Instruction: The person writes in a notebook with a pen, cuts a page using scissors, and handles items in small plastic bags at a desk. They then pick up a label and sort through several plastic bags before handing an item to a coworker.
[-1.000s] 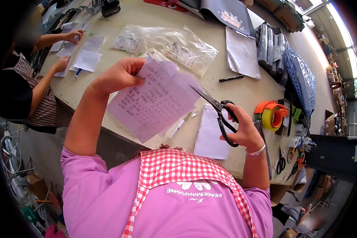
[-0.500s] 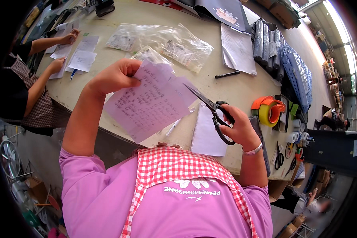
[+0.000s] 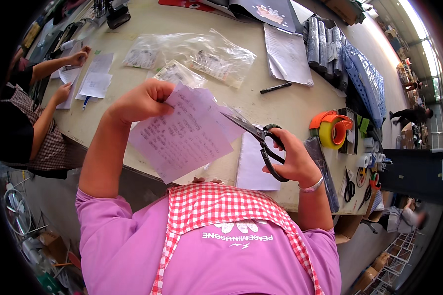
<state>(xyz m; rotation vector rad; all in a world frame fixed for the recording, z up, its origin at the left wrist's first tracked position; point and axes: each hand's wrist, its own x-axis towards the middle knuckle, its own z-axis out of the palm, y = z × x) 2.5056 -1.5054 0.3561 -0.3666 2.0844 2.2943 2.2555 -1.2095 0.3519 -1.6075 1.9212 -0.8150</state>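
Observation:
My left hand [image 3: 145,101] pinches the top edge of a sheet of paper [image 3: 177,135] covered in handwriting, held tilted above the table. The sheet's upper edge is uneven, and another piece seems to overlap it at the right. My right hand [image 3: 296,160] grips black-handled scissors [image 3: 253,132], with the finger loops spread apart. Their blades point up and left, the tips by the sheet's right edge; whether they touch it I cannot tell. Beneath the scissors, a white paper pad [image 3: 256,169] lies on the table.
Clear plastic bags [image 3: 221,56] with labelled contents lie beyond the sheet. A black marker [image 3: 275,88], a stack of papers [image 3: 288,54] and tape rolls [image 3: 332,135] are to the right. More scissors [image 3: 349,189] lie near the right edge. At left a co-worker's hands [image 3: 64,93] handle papers.
The view has shifted slightly. The scissors' tips have come a little further left against the sheet, which stays in my left hand. The co-worker's hands have moved a little.

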